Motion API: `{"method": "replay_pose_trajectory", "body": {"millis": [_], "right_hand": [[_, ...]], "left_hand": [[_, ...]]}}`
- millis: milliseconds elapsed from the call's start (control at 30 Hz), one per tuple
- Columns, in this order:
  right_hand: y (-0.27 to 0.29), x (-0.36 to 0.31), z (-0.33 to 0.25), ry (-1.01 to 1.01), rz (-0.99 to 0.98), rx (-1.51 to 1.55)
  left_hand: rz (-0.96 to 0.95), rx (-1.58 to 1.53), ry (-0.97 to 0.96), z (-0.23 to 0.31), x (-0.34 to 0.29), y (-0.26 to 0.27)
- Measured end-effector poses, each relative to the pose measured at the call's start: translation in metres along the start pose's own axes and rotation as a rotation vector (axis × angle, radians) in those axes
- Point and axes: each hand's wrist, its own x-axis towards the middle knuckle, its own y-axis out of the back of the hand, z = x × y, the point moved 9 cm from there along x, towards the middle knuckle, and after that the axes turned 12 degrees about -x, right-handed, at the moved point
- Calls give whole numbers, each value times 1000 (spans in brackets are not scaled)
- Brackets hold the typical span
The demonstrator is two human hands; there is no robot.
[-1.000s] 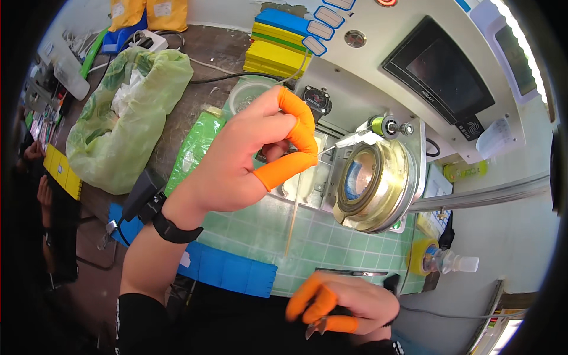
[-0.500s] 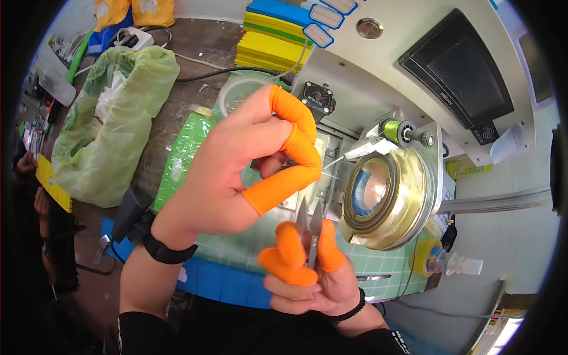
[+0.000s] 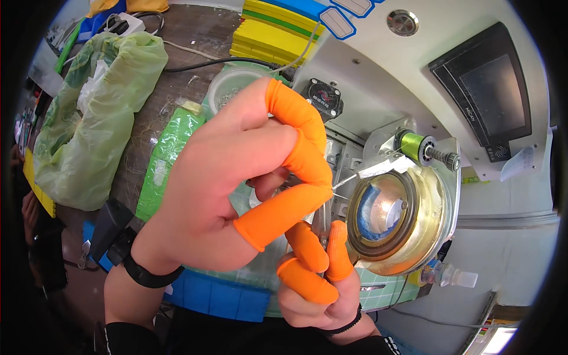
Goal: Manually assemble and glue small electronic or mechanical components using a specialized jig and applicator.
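Note:
My left hand point(image 3: 219, 183), with orange finger cots on its fingers, pinches its fingertips together just left of the machine's round brass-coloured head point(image 3: 414, 231). A thin pale strand point(image 3: 341, 196) sticks out of the pinch toward that head; its kind is too fine to tell. Below, my right hand point(image 3: 316, 284), also in orange finger cots, closes on small metal thread snips point(image 3: 323, 228). Their blades are mostly hidden behind my left fingers. A slim metal arm point(image 3: 349, 180) points at the pinched fingertips, under a spool of green thread point(image 3: 414, 145).
The machine's dark screen point(image 3: 494, 89) stands at upper right. Behind my left hand are a clear round tub point(image 3: 222, 89) and a green wrapped packet point(image 3: 163, 163). A pale green bag-lined bin point(image 3: 94, 130) stands left; yellow foam blocks point(image 3: 266, 44) lie at the back.
My right hand has raised the thread snips to just beneath my left fingertips, so the blades are now largely covered. The left pinch sits closer to the metal arm; the view has shifted.

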Motion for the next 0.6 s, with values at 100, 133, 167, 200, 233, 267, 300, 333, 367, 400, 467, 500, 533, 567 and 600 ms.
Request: {"method": "replay_pose_trajectory", "body": {"millis": [100,133,167,200,233,267,300,333,367,400,467,500,533,567,600], "right_hand": [[3,0,1,-5,74,-7],[2,0,2,-7,73,-6],[4,0,2,-11,110,-41],[7,0,2,-15,148,-74],[8,0,0,-15,146,-75],[5,0,0,-42,92,-106],[1,1,2,-66,40,-135],[1,-4,7,-70,36,-139],[4,-13,14,-65,25,-84],[7,-22,21,-59,13,-28],[6,-56,36,-209,70,-232],[18,-75,43,-268,142,-275],[29,-91,48,-332,201,-317],[27,-92,41,-268,235,-310],[58,-141,32,-129,411,-800]], "left_hand": [[-17,-2,-22,-2,-2,2],[-16,0,-21,-2,-2,2],[-19,-12,-23,-3,-3,3],[-23,-24,-24,-3,-3,3],[-23,-22,-25,1,-3,2],[-10,-78,46,1,-3,3],[1,-135,119,-1,-4,3],[5,-131,115,0,-7,6],[15,-193,104,-4,-8,9],[23,-255,94,-6,-7,10],[7,-240,126,-3,-6,8],[-6,-226,156,-2,-6,7],[-5,-204,165,-2,-5,5],[-15,-186,111,-3,-5,4],[-29,-178,54,-3,-5,5]]}}
